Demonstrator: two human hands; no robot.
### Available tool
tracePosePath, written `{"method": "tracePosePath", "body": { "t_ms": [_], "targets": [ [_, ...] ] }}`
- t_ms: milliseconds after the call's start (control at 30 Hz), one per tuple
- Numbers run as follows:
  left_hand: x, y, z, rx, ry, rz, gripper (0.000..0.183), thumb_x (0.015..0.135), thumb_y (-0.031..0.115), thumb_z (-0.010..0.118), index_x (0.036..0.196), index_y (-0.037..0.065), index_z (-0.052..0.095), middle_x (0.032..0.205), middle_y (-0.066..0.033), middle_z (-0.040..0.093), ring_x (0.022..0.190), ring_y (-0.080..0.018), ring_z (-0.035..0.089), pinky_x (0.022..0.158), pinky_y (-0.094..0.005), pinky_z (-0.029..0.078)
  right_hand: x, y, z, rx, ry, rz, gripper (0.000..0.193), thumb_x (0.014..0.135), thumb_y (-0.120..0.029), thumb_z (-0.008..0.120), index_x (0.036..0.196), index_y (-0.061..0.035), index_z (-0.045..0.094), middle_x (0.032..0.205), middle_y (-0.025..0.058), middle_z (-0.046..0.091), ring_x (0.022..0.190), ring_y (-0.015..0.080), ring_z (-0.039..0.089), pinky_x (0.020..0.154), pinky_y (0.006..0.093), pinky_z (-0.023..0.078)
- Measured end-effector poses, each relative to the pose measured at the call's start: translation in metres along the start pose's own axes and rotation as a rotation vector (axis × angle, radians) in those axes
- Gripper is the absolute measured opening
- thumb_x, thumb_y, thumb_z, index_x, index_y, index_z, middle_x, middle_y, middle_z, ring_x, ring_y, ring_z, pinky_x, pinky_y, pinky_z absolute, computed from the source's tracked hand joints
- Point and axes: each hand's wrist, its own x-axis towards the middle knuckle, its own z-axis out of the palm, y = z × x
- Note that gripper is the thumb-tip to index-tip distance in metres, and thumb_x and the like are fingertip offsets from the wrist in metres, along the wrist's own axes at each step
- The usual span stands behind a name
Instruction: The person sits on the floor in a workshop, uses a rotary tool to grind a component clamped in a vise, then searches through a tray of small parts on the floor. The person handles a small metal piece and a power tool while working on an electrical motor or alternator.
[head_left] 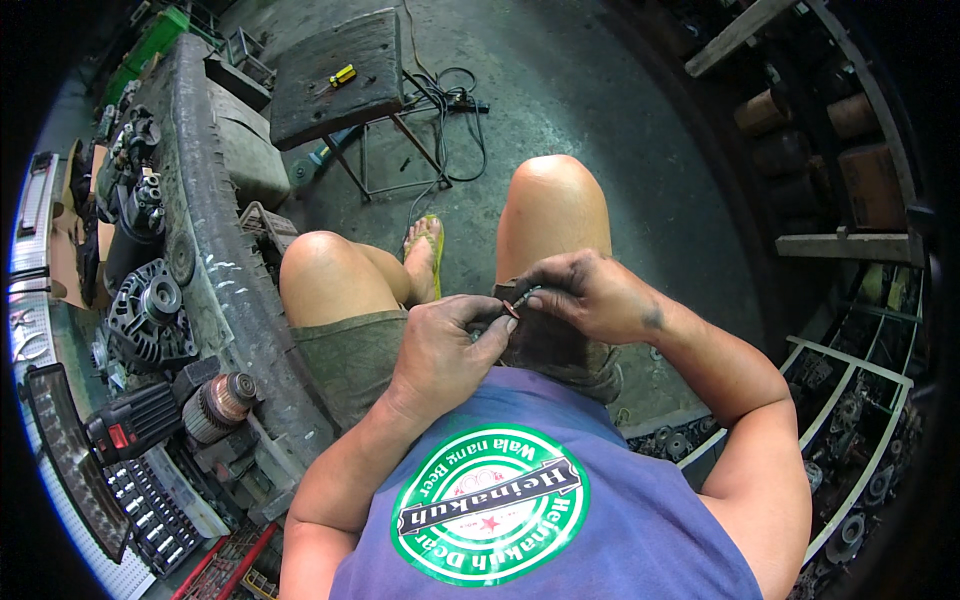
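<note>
Both hands meet above my lap, between my knees. My left hand point(450, 345) pinches a small copper-coloured piece point(511, 309) between thumb and fingertips; it looks like a thin washer or ring. Right beside it, my right hand point(590, 295) is closed with thumb and forefinger on a small, slim metal piece point(526, 297), bolt-like and greyish. The two pieces touch or nearly touch; the fingers partly cover them, so I cannot tell whether one is fitted to the other. Dark grease marks the fingers of my right hand.
At left, a worn workbench point(205, 215) carries an alternator point(150, 305), a wound armature point(219, 405), a cordless power tool point(135, 424) and a socket set point(150, 505). Ahead stands a low table point(345, 95) with a yellow-handled screwdriver point(343, 75). Cables point(465, 110) lie on the floor. Parts racks point(845, 440) line the right.
</note>
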Motion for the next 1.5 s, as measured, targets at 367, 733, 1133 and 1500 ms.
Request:
{"method": "tracePosePath", "body": {
  "t_ms": [367,733,1133,1500],
  "targets": [
    [-0.001,-0.003,-0.001,0.011,-0.010,0.038,0.018,0.096,0.009,0.082,0.110,-0.003,0.082,0.090,-0.0142,0.081,0.072,-0.0142,0.074,0.065,-0.0306,0.058,0.004,0.012,0.010,0.185,0.082,-0.044,0.026,0.107,-0.023,0.071,0.122,-0.0024,0.079,0.110,0.0150,0.082,0.104,0.0251,0.078,0.094,0.0399,0.060],
    [0.000,-0.008,-0.001,0.041,-0.005,0.060,0.017,0.097,0.007,0.081,0.111,-0.003,0.081,0.091,-0.0137,0.082,0.074,-0.0141,0.075,0.066,-0.0305,0.059,0.001,-0.005,-0.002,-0.005,0.013,0.021,0.024,0.106,-0.019,0.072,0.120,-0.0011,0.080,0.111,0.0168,0.082,0.102,0.0250,0.079,0.094,0.0403,0.060],
    [-0.001,-0.006,-0.003,-0.022,-0.007,0.052,0.018,0.097,0.007,0.081,0.111,-0.003,0.081,0.090,-0.0117,0.079,0.070,-0.0111,0.072,0.062,-0.0286,0.057,0.006,0.008,0.006,0.171,0.062,-0.033,0.023,0.107,-0.016,0.071,0.120,0.0014,0.078,0.106,0.0165,0.082,0.100,0.0224,0.078,0.093,0.0371,0.060],
    [-0.001,-0.009,0.000,-0.141,-0.036,-0.007,0.015,0.101,0.003,0.077,0.112,-0.007,0.078,0.091,-0.0075,0.078,0.071,-0.0086,0.070,0.060,-0.0263,0.057,0.007,0.006,0.000,-0.046,-0.003,-0.025,0.025,0.107,-0.018,0.067,0.115,0.0021,0.078,0.109,0.0205,0.080,0.102,0.0344,0.078,0.093,0.0450,0.060]
  ]
}}
